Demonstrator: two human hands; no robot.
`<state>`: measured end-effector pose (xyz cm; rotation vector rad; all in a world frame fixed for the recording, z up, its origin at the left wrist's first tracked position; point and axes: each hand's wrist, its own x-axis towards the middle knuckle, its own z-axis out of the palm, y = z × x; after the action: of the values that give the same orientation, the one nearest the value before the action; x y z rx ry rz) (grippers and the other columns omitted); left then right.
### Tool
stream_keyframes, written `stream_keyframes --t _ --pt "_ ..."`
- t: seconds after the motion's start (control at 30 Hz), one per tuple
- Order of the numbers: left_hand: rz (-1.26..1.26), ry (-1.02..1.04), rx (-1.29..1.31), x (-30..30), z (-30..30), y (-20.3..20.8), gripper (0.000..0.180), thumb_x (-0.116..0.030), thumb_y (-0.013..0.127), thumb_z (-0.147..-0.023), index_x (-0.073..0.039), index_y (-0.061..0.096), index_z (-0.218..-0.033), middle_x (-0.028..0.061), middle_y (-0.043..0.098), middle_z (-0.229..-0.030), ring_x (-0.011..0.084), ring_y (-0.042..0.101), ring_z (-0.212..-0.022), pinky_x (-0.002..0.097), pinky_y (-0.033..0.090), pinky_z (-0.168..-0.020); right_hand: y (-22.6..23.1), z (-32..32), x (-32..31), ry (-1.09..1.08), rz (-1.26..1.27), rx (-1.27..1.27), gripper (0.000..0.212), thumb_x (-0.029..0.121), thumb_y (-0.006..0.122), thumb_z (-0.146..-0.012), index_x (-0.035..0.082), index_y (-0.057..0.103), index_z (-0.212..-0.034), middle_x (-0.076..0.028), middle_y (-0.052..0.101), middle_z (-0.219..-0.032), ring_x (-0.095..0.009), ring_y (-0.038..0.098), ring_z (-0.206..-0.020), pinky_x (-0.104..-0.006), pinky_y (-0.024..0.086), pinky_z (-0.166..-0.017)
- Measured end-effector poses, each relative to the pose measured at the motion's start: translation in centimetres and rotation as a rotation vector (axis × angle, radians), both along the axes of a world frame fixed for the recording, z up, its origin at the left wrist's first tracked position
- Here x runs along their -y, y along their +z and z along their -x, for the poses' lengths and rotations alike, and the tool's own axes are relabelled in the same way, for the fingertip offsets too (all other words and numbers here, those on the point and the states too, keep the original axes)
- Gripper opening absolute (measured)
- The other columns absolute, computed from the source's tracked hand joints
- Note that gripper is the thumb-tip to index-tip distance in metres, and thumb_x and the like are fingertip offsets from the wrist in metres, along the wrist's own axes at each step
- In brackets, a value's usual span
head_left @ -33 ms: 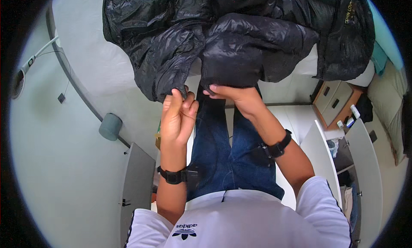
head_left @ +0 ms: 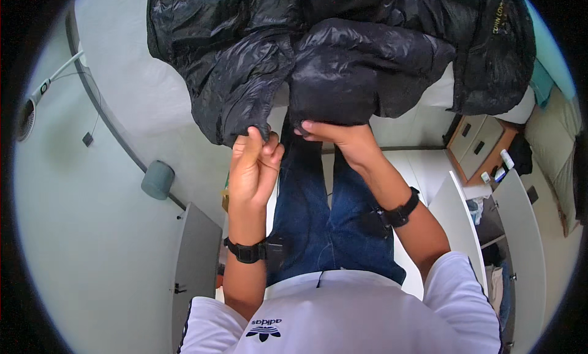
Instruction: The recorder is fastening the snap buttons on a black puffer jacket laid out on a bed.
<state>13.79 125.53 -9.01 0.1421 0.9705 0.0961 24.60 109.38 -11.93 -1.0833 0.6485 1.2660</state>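
A shiny black jacket (head_left: 331, 72) lies spread over a white-covered surface, its lower edge hanging toward me. Its two front edges part in the middle, with a narrow gap between them. At the lower corner of the left front edge, my left hand (head_left: 254, 164) is closed, thumb over curled fingers, pinching the cloth. My right hand (head_left: 337, 136) grips the matching corner of the right front edge, thumb on top and its other fingers mostly hidden under the fabric. Both corners are held a short way apart, above my jeans (head_left: 331, 231).
A white sheet (head_left: 141, 97) spreads out under the jacket. To the left are a grey-teal cylinder (head_left: 158, 179) and a grey door panel (head_left: 196, 256). On the right stand a wooden drawer unit (head_left: 481, 143) and a cabinet with open white doors (head_left: 520, 244). A beige cushion (head_left: 551, 139) lies beyond them.
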Motion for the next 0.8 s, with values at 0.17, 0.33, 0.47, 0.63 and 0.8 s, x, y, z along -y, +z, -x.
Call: stream_keyframes --t 0.17,0.33,0.47,0.63,0.8 --pt "-0.124 -0.174 -0.113 0.8 -1.4 1.7 0.015 -0.016 0.068 -0.098 -0.002 0.071 -0.095 0.0063 0.069 -0.091 0.0147 0.061 -0.078 0.0288 0.049 -0.075 3.4 -1.1 -0.5 0.093 0.184 0.303 0.034 0.001 0.078 -0.084 -0.001 0.065 -0.115 -0.011 0.071 -0.108 -0.02 0.071 -0.091 -0.0304 0.058 -0.078" --pt "-0.203 -0.219 -0.175 2.8 -1.8 1.3 0.007 -0.008 0.073 -0.092 -0.004 0.072 -0.097 0.0054 0.072 -0.093 0.0122 0.064 -0.082 0.0281 0.051 -0.075 4.0 0.1 -1.5 0.008 0.221 0.464 0.033 0.003 0.08 -0.082 -0.003 0.065 -0.11 -0.009 0.071 -0.102 -0.015 0.069 -0.088 -0.028 0.056 -0.076" --pt "-0.321 -0.293 -0.231 3.3 -1.8 1.1 0.009 -0.01 0.072 -0.094 -0.005 0.071 -0.102 0.0043 0.072 -0.096 0.0151 0.066 -0.085 0.0333 0.052 -0.08 5.1 -0.3 -1.6 0.128 0.272 0.502 0.021 0.005 0.078 -0.082 -0.005 0.071 -0.098 -0.007 0.075 -0.087 -0.012 0.069 -0.077 -0.0283 0.055 -0.071" --pt "-0.419 -0.299 -0.232 3.3 -2.6 0.9 0.013 -0.008 0.073 -0.092 -0.004 0.07 -0.104 0.0049 0.072 -0.098 0.0158 0.066 -0.086 0.0335 0.053 -0.079 5.7 -0.9 -1.3 0.186 0.305 0.53 0.016 0.009 0.076 -0.084 -0.006 0.073 -0.087 -0.01 0.076 -0.08 -0.011 0.07 -0.071 -0.0278 0.054 -0.065" --pt "-0.393 -0.353 -0.163 2.7 -2.1 0.5 0.018 -0.007 0.075 -0.091 -0.004 0.069 -0.107 0.0045 0.071 -0.101 0.0172 0.066 -0.087 0.0329 0.053 -0.079 5.6 -1.3 -1.1 0.236 0.298 0.61 0.017 0.011 0.076 -0.084 -0.006 0.074 -0.085 -0.012 0.076 -0.076 -0.012 0.071 -0.068 -0.0272 0.053 -0.061"
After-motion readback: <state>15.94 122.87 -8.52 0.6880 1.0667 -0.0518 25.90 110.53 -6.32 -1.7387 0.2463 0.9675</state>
